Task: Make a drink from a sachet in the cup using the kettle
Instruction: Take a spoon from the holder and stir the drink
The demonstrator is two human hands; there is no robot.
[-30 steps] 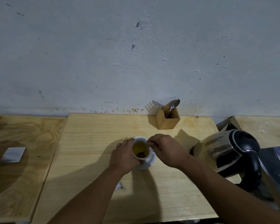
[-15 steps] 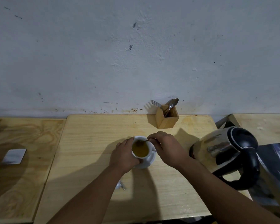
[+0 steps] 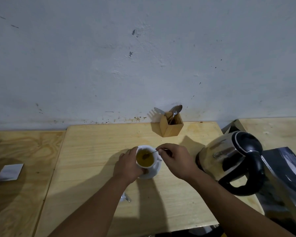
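Nearest me, a torn sachet scrap (image 3: 125, 197) lies on the bench (image 3: 169, 202), just beside my left forearm. Further out, my left hand (image 3: 128, 165) is wrapped around the side of the white cup (image 3: 146, 156), steadying it on its saucer (image 3: 153, 171). The cup is full of yellow-brown liquid, so I judge the pouring done and the stirring under way. My right hand (image 3: 175, 159) sits just right of the cup, its fingertips (image 3: 158, 150) pinched on the handle of a thin spoon (image 3: 149, 153). The spoon's long axis runs from that pinch leftward and slightly down into the drink, its bowl under the surface near the middle. The right hand alone drives the stir, and any circling has to stay inside the rim the left hand braces. The kettle (image 3: 232, 159) stands to the right, near my right wrist but apart from it. Beyond, against the wall, a wooden cutlery holder (image 3: 172, 127) keeps a fork and spoon.
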